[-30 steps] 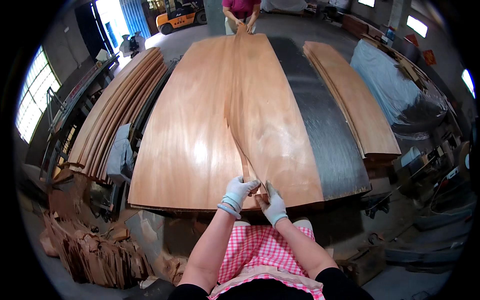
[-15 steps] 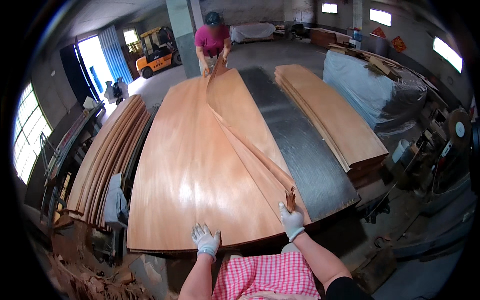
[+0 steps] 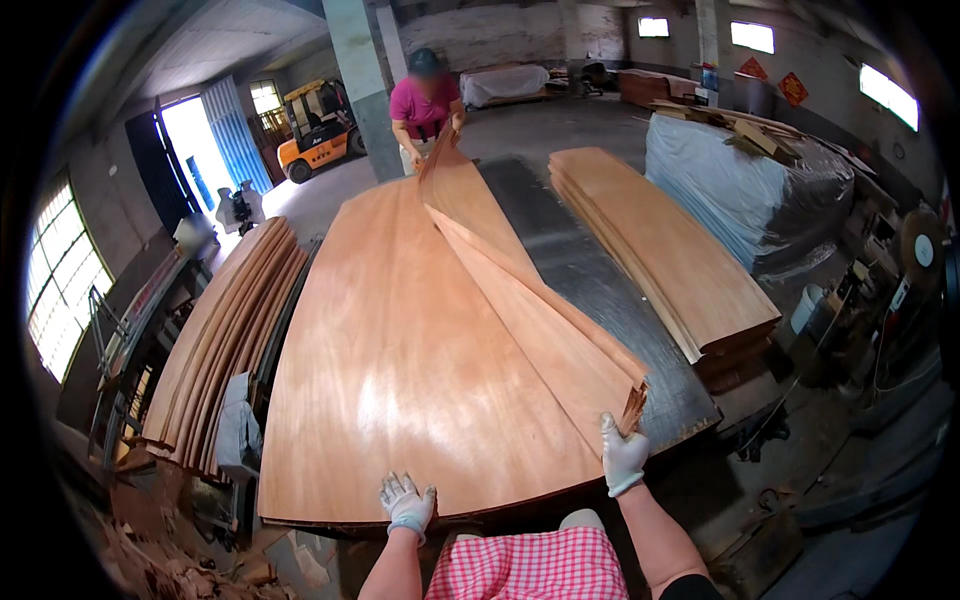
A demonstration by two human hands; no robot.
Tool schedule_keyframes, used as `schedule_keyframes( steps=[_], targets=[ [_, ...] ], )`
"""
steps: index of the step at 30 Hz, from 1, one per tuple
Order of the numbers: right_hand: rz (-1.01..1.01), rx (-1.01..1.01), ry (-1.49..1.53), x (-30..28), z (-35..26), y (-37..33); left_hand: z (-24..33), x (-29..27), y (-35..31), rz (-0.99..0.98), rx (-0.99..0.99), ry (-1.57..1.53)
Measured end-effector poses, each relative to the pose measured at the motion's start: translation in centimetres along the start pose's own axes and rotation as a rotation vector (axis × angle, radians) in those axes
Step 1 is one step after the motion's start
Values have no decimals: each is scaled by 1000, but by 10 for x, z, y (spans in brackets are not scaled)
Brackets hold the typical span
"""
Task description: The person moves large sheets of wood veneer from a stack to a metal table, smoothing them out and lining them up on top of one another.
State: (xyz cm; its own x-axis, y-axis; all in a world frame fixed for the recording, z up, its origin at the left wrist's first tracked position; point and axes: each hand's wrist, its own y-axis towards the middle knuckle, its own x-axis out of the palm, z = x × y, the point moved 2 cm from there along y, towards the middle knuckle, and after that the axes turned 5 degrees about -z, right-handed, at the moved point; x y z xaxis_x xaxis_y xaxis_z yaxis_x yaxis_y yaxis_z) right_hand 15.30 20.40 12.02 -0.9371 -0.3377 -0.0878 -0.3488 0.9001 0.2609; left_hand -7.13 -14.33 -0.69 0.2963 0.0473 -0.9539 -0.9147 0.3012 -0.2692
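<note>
A wide stack of thin reddish wood veneer (image 3: pixel 400 340) spreads in front of me. My left hand (image 3: pixel 407 502), in a white glove, lies flat on its near edge with the fingers spread. Over the stack's right side runs a loose veneer sheet (image 3: pixel 545 320), curled along its length and splintered at its near right corner. My right hand (image 3: pixel 624 455), also gloved, is closed on that sheet's near edge, below the splintered end. At the far end a person in a pink top (image 3: pixel 425 105) has both hands at the sheet's raised, twisted tip.
Dark boarding (image 3: pixel 600 280) shows right of the stack, then a narrower veneer pile (image 3: pixel 670 240). More curved veneer sheets (image 3: pixel 225 330) stand at left. Scraps (image 3: pixel 170 550) litter the lower left. A plastic-wrapped stack (image 3: pixel 710 190) is at right, a forklift (image 3: pixel 318 130) at back left.
My right hand has moved right, carrying the veneer sheet's near end with it across the dark boarding. The fold has opened wider. My left hand stays flat on the stack.
</note>
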Motion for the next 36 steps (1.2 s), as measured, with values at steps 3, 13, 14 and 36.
schedule_keyframes(
  steps=[3, 13, 14, 36],
  targets=[
    [38, 19, 70, -13, 15, 9, 0, 1, 2, -3, -6, 1],
    [159, -115, -42, -82, 55, 47, 0, 3, 2, -31, -21, 15],
    [126, -76, -60, -91, 68, 51, 1, 3, 1, -32, -21, 18],
    [625, 434, 347, -150, 236, 64, -8, 3, 9, -48, -85, 178]
  ],
)
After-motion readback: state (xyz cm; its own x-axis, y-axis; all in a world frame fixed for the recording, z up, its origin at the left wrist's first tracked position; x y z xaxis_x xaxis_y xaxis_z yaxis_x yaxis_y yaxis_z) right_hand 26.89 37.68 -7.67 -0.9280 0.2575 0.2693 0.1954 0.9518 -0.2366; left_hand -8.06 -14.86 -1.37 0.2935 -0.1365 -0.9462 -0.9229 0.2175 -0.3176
